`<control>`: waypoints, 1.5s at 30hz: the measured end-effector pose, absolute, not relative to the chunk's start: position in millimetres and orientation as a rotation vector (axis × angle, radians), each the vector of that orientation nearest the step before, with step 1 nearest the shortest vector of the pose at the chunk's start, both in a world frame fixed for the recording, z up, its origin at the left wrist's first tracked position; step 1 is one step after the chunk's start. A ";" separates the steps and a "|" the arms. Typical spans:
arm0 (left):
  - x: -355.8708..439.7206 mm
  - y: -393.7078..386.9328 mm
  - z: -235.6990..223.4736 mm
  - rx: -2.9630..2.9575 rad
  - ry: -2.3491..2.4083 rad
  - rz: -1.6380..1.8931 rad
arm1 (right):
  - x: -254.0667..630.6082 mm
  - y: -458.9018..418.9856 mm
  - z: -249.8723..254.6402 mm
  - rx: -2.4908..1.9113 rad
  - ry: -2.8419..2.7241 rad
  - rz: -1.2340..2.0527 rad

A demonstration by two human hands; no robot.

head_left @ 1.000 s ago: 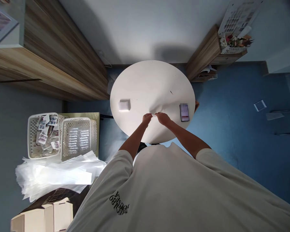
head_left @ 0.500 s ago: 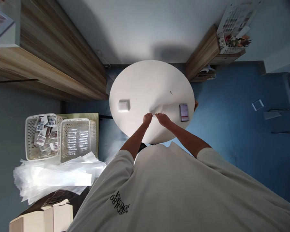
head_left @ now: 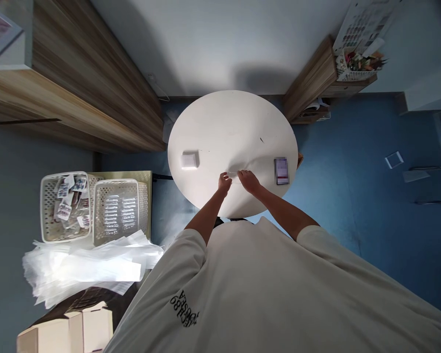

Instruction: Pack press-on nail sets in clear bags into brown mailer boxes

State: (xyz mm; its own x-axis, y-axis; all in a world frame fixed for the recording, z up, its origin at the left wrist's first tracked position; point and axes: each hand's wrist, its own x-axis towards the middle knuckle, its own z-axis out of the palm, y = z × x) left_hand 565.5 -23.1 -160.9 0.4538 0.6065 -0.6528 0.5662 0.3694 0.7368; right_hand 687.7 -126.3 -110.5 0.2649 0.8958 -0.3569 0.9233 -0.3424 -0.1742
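Note:
Over the near part of the round white table [head_left: 231, 115], both hands meet at a small, clear plastic piece [head_left: 232, 175], its exact kind too small and see-through to make out. My left hand [head_left: 225, 183] pinches its left end, fingers bent. At its right end, my right hand [head_left: 249, 181] is closed on it, knuckles up. A white block-like stack [head_left: 189, 160] lies on the table to the left. Toward the right edge rests a phone [head_left: 281, 170] with a blurred screen.
Left of me, a white basket of small packs [head_left: 44, 211] stands beside another white basket of clear trays [head_left: 97, 211]. White sheets [head_left: 95, 267] and an open cardboard box [head_left: 64, 333] lie nearer. Wooden cabinets [head_left: 106, 73] flank the table.
My left fingers have loosened from a tight fist into a bent pinch, and more of the clear plastic piece shows between the hands. The view has shifted slightly.

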 end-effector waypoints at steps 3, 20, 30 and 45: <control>561.5 -23.8 -165.2 1.229 1.215 0.015 | 697.4 -122.8 -118.4 2.533 1.725 -0.627; 556.6 -18.2 -177.1 1.310 1.169 -0.057 | 720.5 -106.6 -153.3 3.159 1.165 -1.325; 561.4 -21.8 -172.2 1.295 1.079 0.017 | 704.9 -134.1 -144.9 3.148 0.915 -1.508; 487.8 14.1 -130.9 1.452 1.240 0.155 | 700.3 -114.2 -129.6 3.091 1.423 -1.294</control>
State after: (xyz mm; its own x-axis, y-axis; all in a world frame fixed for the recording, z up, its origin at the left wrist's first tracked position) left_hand 487.8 14.1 -130.9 0.4305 0.7328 -0.5269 0.5802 0.2225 0.7835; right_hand 700.3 -114.2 -129.6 0.4758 0.7934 -0.3796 0.4531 -0.5911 -0.6674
